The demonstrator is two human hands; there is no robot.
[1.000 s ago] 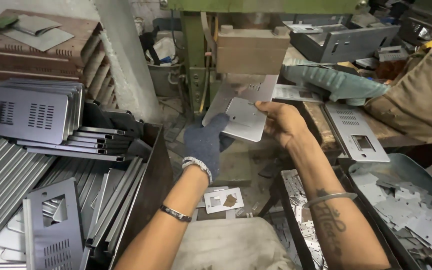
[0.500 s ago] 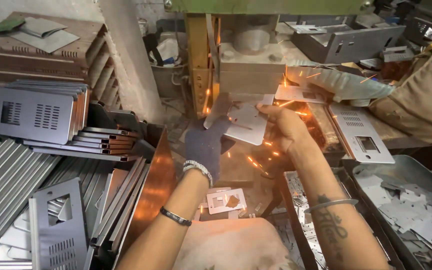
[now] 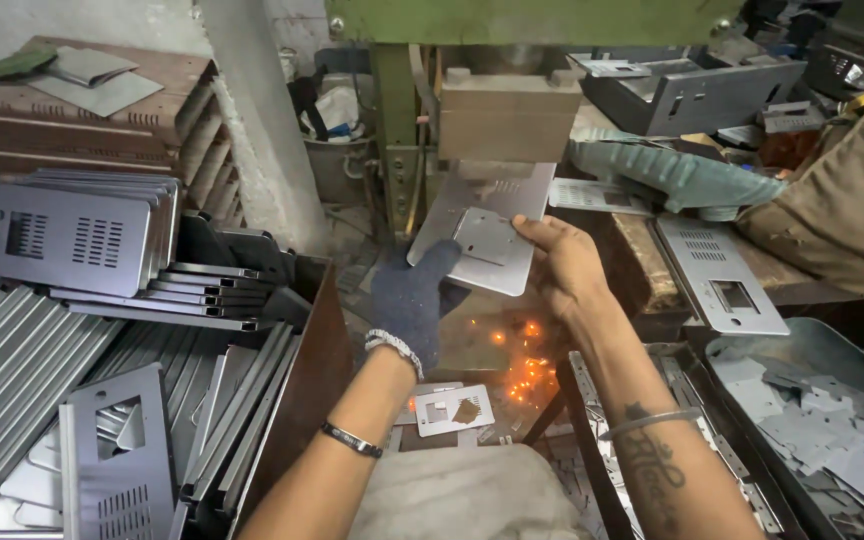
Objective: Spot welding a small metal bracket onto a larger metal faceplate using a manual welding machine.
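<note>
My left hand [image 3: 414, 300], in a dark blue glove, grips the lower left edge of a grey sheet-metal plate [image 3: 487, 228]. My bare right hand [image 3: 564, 268] holds the plate's right edge. A smaller square panel lies on the plate's face. The plate is tilted, with its upper end under the grey block [image 3: 508, 113] of a green press [image 3: 512, 20]. Orange sparks [image 3: 527, 365] glow below the plate, between my forearms.
Stacks of perforated grey panels [image 3: 82, 240] fill a bin at left, with one cut-out panel [image 3: 117, 455] near the front. A perforated panel [image 3: 720, 275] lies at right beside a tray of small cutouts [image 3: 832, 430]. A small plate [image 3: 455, 410] lies on the floor.
Sparks flared around the press half a second ago and have now fallen low between my arms. The plate stays in both hands, shifted slightly under the press block.
</note>
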